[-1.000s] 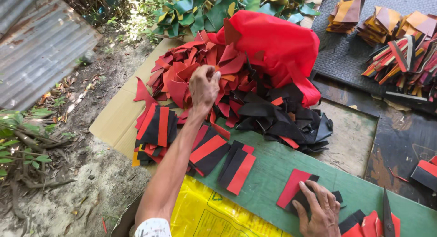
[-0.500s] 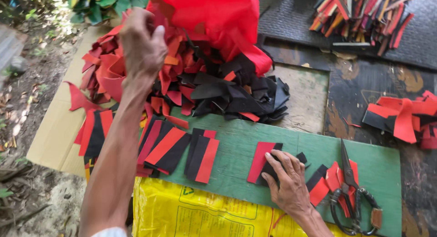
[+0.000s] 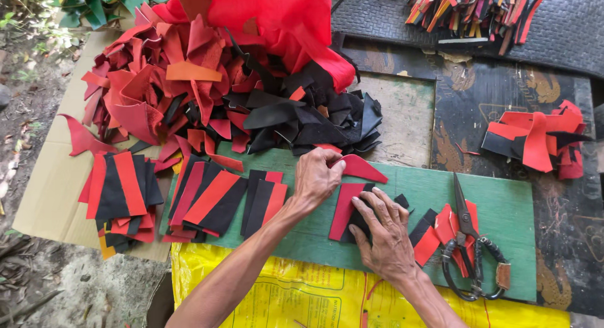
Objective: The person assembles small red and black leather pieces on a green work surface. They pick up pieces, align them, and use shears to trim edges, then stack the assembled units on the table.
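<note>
Down on the green board [image 3: 503, 202], both hands are working basically side by side. Left hand [image 3: 318, 177] is closed in a pinch on a curved red scrap [image 3: 360, 169], holding it by its near end so the long pointed tail runs off toward 3 o'clock. Right hand [image 3: 385, 230] sits at about 5 o'clock from the left one, fingers spread flat and pressing down on a small stack of red and black strips [image 3: 345, 209], not gripping anything, just pinning it.

So the red scrap lies just past the stack, at roughly 12 o'clock from the right hand, nearly touching the stack's top edge. Its long axis runs left to right while the strips under the right hand run mostly near to far (slightly tilted). Left hand is clearly the closer one, since it's already got hold of it.

Outward from there: black-handled scissors [image 3: 469, 240] lie on the board at 3 o'clock from the right hand, resting on a few more red and black bits. Sorted strip stacks [image 3: 214, 202] sit at 9 o'clock from the left hand. A big heap of red and black offcuts [image 3: 214, 95] fills the 12 o'clock side, and a yellow sack [image 3: 302, 296] lies under the forearms.
</note>
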